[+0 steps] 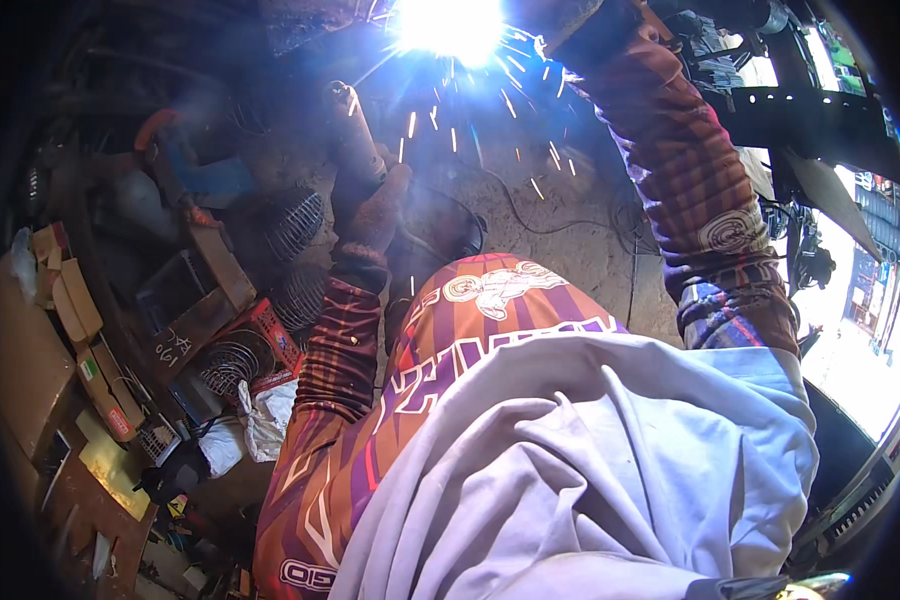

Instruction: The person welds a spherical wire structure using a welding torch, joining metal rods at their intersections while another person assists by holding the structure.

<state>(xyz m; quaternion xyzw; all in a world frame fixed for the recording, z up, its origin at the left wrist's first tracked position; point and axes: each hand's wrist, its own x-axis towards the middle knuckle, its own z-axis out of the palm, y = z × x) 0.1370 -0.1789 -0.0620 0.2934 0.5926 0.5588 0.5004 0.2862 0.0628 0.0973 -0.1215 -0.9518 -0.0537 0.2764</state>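
Left hand [370, 205] grip clenched around a welding rod holder [350, 125], bright welding flash [448, 25] far ahead, sparks, right hand's grip hidden by glare, cannot tell.

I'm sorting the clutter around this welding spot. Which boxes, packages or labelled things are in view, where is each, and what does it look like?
Red box: left of the person's left sleeve, beside wire coils; rectangular, red with pale print.
Brown cardboard boxes: far left, stacked; plain tan flaps.
Small carton with a red label: lower left; narrow, tan.
White bag: below the red box; crumpled.
No screens can be made out.
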